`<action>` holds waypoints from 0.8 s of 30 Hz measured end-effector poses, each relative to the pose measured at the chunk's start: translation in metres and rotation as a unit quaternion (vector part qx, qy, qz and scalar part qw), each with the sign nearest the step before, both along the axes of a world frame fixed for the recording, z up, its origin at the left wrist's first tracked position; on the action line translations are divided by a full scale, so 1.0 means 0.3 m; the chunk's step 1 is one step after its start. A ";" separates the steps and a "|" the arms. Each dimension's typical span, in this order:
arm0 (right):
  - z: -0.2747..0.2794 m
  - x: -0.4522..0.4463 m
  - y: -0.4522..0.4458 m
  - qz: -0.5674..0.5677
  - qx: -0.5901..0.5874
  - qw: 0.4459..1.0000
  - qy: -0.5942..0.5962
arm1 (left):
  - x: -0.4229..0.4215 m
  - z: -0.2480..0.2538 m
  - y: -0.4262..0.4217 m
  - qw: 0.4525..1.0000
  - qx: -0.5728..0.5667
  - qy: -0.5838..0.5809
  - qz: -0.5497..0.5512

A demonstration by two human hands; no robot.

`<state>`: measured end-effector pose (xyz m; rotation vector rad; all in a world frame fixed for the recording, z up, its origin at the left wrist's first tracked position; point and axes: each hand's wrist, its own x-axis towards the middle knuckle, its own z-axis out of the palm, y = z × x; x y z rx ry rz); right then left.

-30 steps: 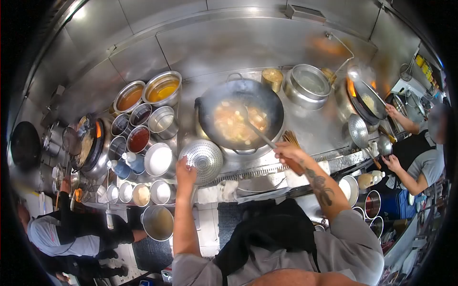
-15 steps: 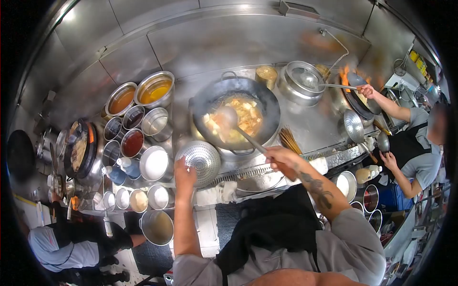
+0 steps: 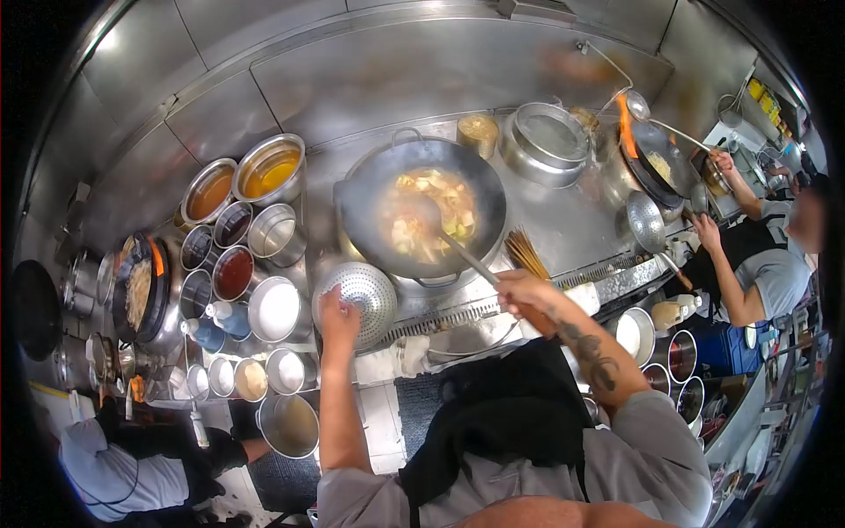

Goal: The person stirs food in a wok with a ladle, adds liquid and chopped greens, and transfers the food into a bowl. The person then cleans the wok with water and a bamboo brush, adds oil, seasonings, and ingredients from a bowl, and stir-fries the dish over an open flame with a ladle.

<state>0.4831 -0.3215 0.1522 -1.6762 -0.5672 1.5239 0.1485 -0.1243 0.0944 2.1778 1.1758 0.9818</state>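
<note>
1. A ladle (image 3: 466, 255) dips into a steaming wok (image 3: 361, 211) on a steel range, its bowl among mixed, chopped food (image 3: 440, 189).
2. The cook's right hand (image 3: 524, 293) is closed around the ladle's wooden handle.
3. The left hand (image 3: 339, 319), fingers curled, is at the edge of a perforated strainer (image 3: 370, 299) just beside the wok; whether it grips the strainer cannot be told.
4. A bundle of thin sticks (image 3: 526, 253) lies near the right hand.
5. Left of the wok stand containers of amber liquid (image 3: 267, 180), red sauce (image 3: 233, 275) and white contents (image 3: 275, 310).
6. At far right, a co-worker (image 3: 761, 273) holds a long-handled ladle (image 3: 638, 106) near a flame (image 3: 626, 128).
</note>
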 end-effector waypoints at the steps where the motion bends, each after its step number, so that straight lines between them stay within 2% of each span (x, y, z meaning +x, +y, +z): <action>1: -0.003 0.064 -0.025 0.013 0.007 0.999 0.035 | -0.017 -0.020 0.006 1.000 -0.009 -0.010 0.008; 2: -0.042 0.111 -0.026 0.055 0.024 0.996 -0.073 | -0.036 -0.033 0.011 1.000 -0.018 -0.019 0.017; 4: -0.126 0.152 0.002 0.113 0.050 0.950 -0.286 | -0.064 -0.033 0.025 1.000 -0.021 0.002 0.014; 5: -0.143 0.147 0.017 0.124 0.048 0.911 -0.390 | -0.070 -0.032 0.031 1.000 -0.022 0.012 0.011; 7: -0.130 0.010 0.103 0.097 0.023 0.806 -0.583 | -0.046 -0.021 0.024 0.998 0.051 0.023 -0.003; 8: -0.216 -0.030 0.154 0.094 0.033 0.788 -0.608 | -0.029 -0.017 0.016 0.996 0.087 0.029 -0.011; 9: -0.300 -0.054 0.201 0.092 0.043 0.769 -0.631 | -0.010 0.002 0.002 0.998 0.058 0.028 -0.016; 11: -0.232 -0.106 0.209 0.088 0.084 0.908 -0.400 | 0.022 0.052 -0.027 0.999 0.000 0.026 -0.026; 12: -0.176 -0.126 0.197 0.085 0.103 0.953 -0.272 | 0.024 0.050 -0.030 0.999 0.000 0.024 -0.024; 13: -0.139 -0.112 0.162 0.056 0.103 0.986 -0.116 | 0.021 0.046 -0.033 0.999 0.000 0.023 -0.022; 14: -0.087 -0.082 0.109 0.026 0.101 0.994 0.043 | 0.016 0.043 -0.034 1.000 0.002 0.021 -0.018; 15: 0.040 -0.066 0.043 -0.003 0.093 0.987 0.129 | 0.000 0.032 -0.033 1.000 -0.004 0.014 -0.005; 16: -0.026 0.001 -0.002 -0.028 0.109 0.991 0.074 | -0.027 0.015 -0.032 1.000 -0.009 0.008 0.008; 18: -0.029 0.105 -0.063 -0.057 0.048 0.995 0.064 | -0.092 -0.004 -0.027 0.999 -0.013 0.015 0.030; 19: 0.038 0.124 -0.049 0.031 -0.009 0.998 -0.058 | -0.122 -0.003 -0.019 0.999 -0.011 0.026 0.039; 20: -0.013 0.165 -0.039 0.113 0.018 0.971 -0.209 | -0.141 -0.007 -0.010 0.998 -0.010 0.037 0.047; 21: -0.062 0.196 -0.033 0.190 0.043 0.915 -0.354 | -0.147 0.002 -0.009 0.997 -0.019 0.047 0.059; 24: 0.063 -0.034 0.058 0.114 -0.030 0.814 -0.569 | -0.146 0.028 -0.016 0.995 -0.029 0.053 0.076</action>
